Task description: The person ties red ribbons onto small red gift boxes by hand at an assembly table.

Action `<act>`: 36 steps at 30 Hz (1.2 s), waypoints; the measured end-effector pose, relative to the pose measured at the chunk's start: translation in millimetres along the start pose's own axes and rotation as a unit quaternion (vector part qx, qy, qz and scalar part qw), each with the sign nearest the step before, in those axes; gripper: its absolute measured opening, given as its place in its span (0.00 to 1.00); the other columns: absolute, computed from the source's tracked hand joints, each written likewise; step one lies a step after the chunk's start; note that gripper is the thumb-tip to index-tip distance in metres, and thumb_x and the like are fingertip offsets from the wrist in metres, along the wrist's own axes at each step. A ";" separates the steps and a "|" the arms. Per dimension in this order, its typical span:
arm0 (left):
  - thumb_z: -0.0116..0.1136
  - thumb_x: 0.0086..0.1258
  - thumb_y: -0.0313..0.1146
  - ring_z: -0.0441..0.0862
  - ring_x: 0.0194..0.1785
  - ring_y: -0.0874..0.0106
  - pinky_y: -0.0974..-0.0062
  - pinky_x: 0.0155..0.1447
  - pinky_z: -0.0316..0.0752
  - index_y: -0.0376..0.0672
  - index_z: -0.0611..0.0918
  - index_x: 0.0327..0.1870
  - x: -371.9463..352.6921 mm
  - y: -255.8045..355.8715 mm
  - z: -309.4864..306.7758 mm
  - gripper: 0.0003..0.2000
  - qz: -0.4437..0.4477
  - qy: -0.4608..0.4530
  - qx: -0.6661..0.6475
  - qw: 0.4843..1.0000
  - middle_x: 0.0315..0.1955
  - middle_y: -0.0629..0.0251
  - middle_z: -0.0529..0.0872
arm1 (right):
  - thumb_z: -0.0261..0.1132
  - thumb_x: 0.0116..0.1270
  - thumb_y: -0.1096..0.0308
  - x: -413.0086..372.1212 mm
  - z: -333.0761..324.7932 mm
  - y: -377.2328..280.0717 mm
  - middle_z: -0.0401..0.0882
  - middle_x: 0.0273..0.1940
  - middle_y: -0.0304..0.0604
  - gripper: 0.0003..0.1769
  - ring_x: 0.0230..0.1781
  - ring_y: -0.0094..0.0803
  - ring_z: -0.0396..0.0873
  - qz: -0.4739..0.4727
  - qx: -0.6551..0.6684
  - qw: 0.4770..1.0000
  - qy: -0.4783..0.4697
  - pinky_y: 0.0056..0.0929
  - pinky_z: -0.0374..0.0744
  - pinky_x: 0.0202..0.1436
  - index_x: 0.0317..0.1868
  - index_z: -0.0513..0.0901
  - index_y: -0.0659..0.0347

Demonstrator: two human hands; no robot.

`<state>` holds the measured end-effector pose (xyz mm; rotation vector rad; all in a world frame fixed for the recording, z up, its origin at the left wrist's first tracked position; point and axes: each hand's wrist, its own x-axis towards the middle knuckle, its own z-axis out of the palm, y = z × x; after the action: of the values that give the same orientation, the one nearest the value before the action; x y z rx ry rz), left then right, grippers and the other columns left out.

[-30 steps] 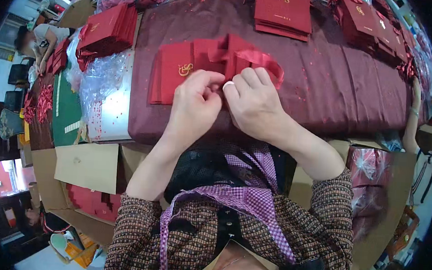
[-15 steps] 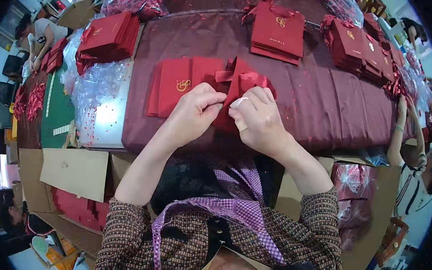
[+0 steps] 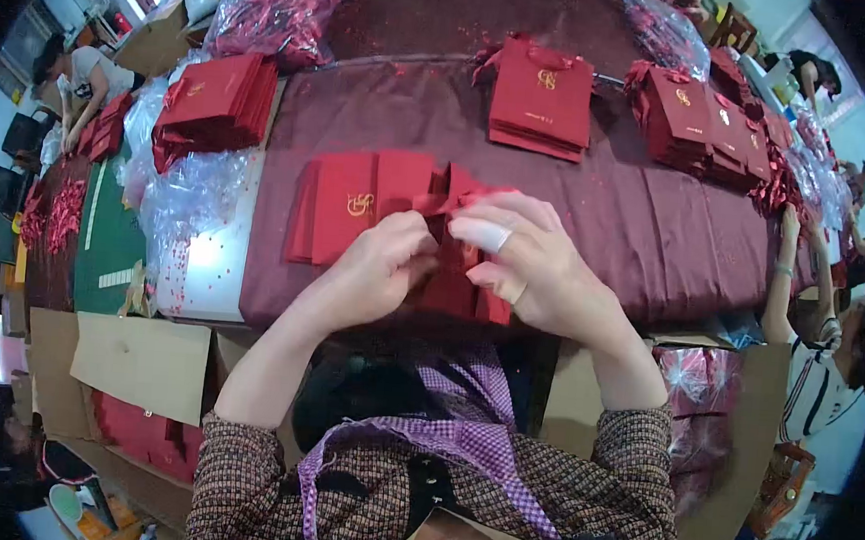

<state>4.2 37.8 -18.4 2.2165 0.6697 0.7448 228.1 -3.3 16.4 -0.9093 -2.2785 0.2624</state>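
Note:
In the middle of the table, a red gift bag [image 3: 445, 289] stands tilted between my hands, with a dark red ribbon [image 3: 431, 202] at its top. My left hand [image 3: 380, 268] has its fingers curled against the bag's left side; the fingertips are partly hidden. On the other side my right hand [image 3: 532, 259], with a white wrap on one finger, reaches around the bag's upper part, thumb lower and apart from the fingers. Beside my left hand lie overlapping flat red gift bags [image 3: 330, 225], the front one with a gold emblem.
Stacks of red bags stand at the back left [image 3: 219, 100], back centre [image 3: 540, 102] and back right [image 3: 689, 122]. Clear plastic bags [image 3: 194, 173] lie at the left. Open cardboard boxes [image 3: 140, 365] flank me. Other people [image 3: 90, 80] work at both sides.
My fingers have loosened from their close pinch at the ribbon. My left hand has dropped slightly, and my right fingers have spread over the bag's top. The view has shifted a little.

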 end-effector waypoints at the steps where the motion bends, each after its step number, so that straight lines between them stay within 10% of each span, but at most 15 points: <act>1: 0.57 0.60 0.22 0.75 0.45 0.51 0.60 0.48 0.71 0.32 0.74 0.37 0.1 4.5 3.6 0.06 0.027 0.020 0.001 0.999 0.36 0.49 0.76 | 0.68 0.56 0.68 4.6 -0.5 -4.9 0.77 0.53 0.46 0.25 0.59 0.46 0.72 -0.014 -0.044 0.999 -0.020 0.45 0.67 0.63 0.56 0.77 0.59; 10: 0.54 0.63 0.22 0.73 0.36 0.55 0.64 0.40 0.70 0.33 0.74 0.33 -7.1 19.5 -0.6 0.02 -0.031 -0.027 -0.081 0.996 0.29 0.52 0.73 | 0.62 0.54 0.70 10.5 -7.2 -7.0 0.73 0.32 0.39 0.05 0.44 0.35 0.74 -0.104 -0.059 0.990 -0.076 0.50 0.62 0.68 0.33 0.77 0.57; 25: 0.51 0.64 0.25 0.72 0.36 0.54 0.63 0.42 0.70 0.35 0.73 0.33 -28.9 26.0 -15.1 0.03 -0.010 -0.023 -0.006 1.000 0.30 0.53 0.70 | 0.61 0.51 0.72 21.9 -13.5 -21.4 0.72 0.26 0.38 0.05 0.39 0.35 0.75 -0.167 0.042 0.971 -0.168 0.48 0.64 0.65 0.30 0.75 0.58; 29: 0.48 0.74 0.30 0.69 0.30 0.82 0.84 0.37 0.66 0.39 0.76 0.35 -47.9 -18.9 -49.4 0.07 -0.201 0.136 -0.274 0.931 0.26 0.74 0.72 | 0.61 0.51 0.71 12.0 -23.5 -37.2 0.71 0.25 0.37 0.06 0.38 0.36 0.74 -0.163 0.007 0.973 -0.165 0.50 0.65 0.65 0.31 0.74 0.59; 32: 0.50 0.72 0.27 0.75 0.42 0.77 0.80 0.50 0.70 0.36 0.78 0.46 -49.7 -19.8 -54.2 0.08 -0.186 0.118 -0.043 0.974 0.38 0.66 0.79 | 0.61 0.51 0.68 11.9 -22.6 -36.2 0.72 0.31 0.40 0.07 0.44 0.38 0.74 -0.150 -0.066 0.977 -0.133 0.50 0.65 0.65 0.32 0.74 0.58; 36: 0.49 0.72 0.25 0.73 0.54 0.75 0.76 0.58 0.70 0.36 0.71 0.63 -23.9 0.4 -48.8 0.18 -0.082 0.119 -0.042 0.989 0.58 0.61 0.74 | 0.63 0.48 0.67 21.3 -18.2 -28.3 0.73 0.36 0.39 0.12 0.51 0.38 0.73 -0.154 -0.088 0.977 -0.118 0.50 0.64 0.66 0.36 0.78 0.54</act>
<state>-45.2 43.9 3.4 1.9862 0.9089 0.9439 213.1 -10.8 52.5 -0.6209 -2.6553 0.0329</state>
